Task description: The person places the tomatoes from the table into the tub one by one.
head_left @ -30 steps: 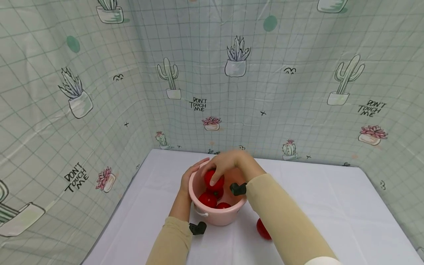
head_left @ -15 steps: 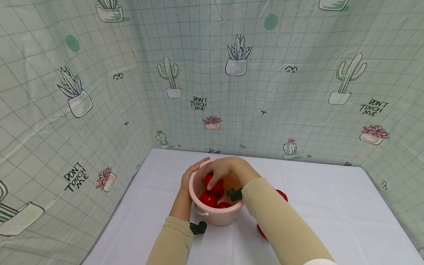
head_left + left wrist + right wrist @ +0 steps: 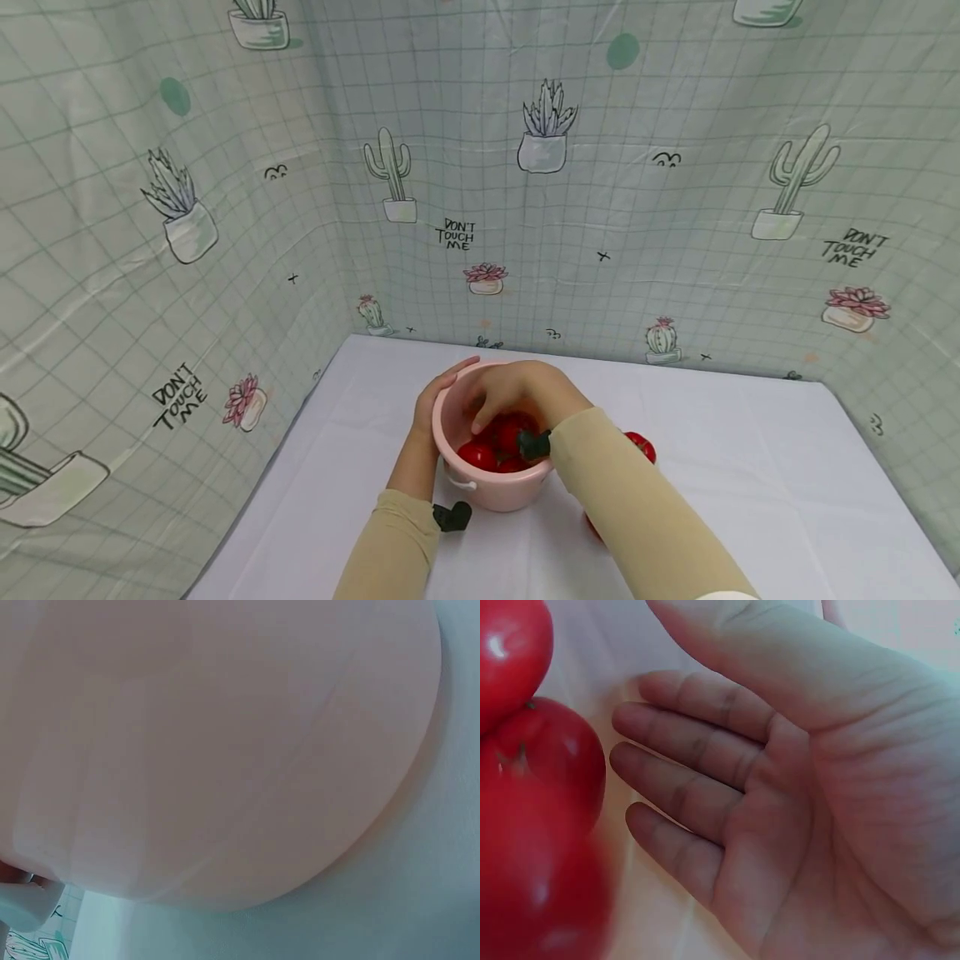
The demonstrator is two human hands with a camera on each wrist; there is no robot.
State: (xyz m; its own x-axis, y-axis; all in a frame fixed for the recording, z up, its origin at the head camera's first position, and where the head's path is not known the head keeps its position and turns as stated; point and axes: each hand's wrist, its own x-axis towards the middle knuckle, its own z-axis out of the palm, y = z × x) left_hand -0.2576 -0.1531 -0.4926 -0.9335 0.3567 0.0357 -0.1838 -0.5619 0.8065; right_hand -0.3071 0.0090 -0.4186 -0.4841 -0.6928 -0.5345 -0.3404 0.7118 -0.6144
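Note:
A pink bucket [image 3: 501, 493] stands upright, with several red tomatoes [image 3: 478, 456] inside. My left hand [image 3: 430, 407] holds its left side, fingers reaching round towards the far rim. In the left wrist view the bucket's wall [image 3: 225, 750] fills most of the picture; only a bit of a finger [image 3: 11, 874] shows at lower left. My right hand [image 3: 517, 390] is down inside the bucket. In the right wrist view that hand [image 3: 757, 795] is spread with its palm bare, and the tomatoes [image 3: 547, 772] lie just beyond its fingertips, apart from them.
Two more tomatoes lie on the white tabletop [image 3: 720, 467]: one tomato [image 3: 642, 448] right of the bucket, another tomato [image 3: 592, 527] mostly behind my right sleeve [image 3: 637, 500]. The bucket has a white handle [image 3: 461, 482]. A cactus-print cloth [image 3: 600, 208] rises behind and at the sides.
My right hand has lowered into the bucket and let go of the tomato it held; that tomato now lies among the others. The left hand keeps its place on the bucket.

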